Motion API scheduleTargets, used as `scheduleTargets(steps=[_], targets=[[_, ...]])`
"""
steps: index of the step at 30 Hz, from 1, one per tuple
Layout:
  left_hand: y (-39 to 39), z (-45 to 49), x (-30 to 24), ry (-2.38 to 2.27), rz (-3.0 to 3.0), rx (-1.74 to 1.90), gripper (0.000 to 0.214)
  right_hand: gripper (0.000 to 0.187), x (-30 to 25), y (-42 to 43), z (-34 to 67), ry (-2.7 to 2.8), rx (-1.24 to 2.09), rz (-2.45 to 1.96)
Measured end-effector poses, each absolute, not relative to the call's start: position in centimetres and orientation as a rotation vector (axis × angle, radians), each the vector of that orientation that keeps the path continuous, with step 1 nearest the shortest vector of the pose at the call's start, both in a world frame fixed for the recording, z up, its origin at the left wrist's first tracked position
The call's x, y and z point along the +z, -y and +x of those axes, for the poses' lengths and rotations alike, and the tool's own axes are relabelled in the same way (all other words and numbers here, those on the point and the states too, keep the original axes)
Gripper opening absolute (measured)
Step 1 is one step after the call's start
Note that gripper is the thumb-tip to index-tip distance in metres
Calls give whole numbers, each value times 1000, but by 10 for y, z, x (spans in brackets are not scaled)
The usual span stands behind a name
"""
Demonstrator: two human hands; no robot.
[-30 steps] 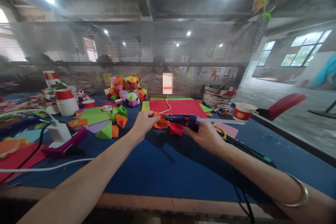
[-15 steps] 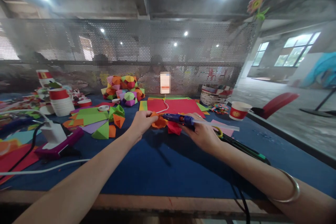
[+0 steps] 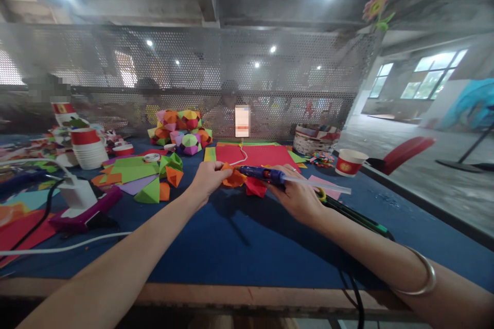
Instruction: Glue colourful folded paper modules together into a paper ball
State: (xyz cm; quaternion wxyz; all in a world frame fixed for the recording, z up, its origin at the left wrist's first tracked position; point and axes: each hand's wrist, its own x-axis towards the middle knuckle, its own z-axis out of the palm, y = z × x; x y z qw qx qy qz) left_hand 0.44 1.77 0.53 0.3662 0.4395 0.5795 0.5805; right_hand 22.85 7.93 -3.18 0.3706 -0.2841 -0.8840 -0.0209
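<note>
Colour overload here: the folded paper piece [image 3: 233,179] is orange, the glue gun [image 3: 266,174] is blue and the paper scrap [image 3: 254,187] is red. The table cover [image 3: 247,247] is deep blue, the big sheet [image 3: 258,155] red, the loose sheets [image 3: 135,168] green. The paper balls [image 3: 179,131] are a pink-orange-green-yellow patchwork. Cups [image 3: 89,148] are white with red bands. The screen [image 3: 193,72] is grey, dotted with holes.

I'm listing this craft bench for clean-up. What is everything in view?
glue gun: one, blue, centre
orange paper piece: one, orange, at the gun's nozzle
red paper scrap: one, red, beneath the gun
red sheet: one, red, behind the hands
paper balls: pile, multicoloured, back centre
cup stack: one, white and red, left
paper cup: one, red and white, right
table: one, blue, underneath
left hand: one, bare, pinching the orange paper piece
right hand: one, bare, gripping the glue gun
</note>
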Motion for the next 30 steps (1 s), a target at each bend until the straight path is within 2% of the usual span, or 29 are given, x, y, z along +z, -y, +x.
scheduleTargets(steps=[7,30], targets=[[-27,-6,-5,-1480,1206,1510,3,12,-32,-80,229,2248,-100,-745],[-28,-10,-6,-1429,1145,1543,10,7,-27,-76,229,2254,-132,-819]])
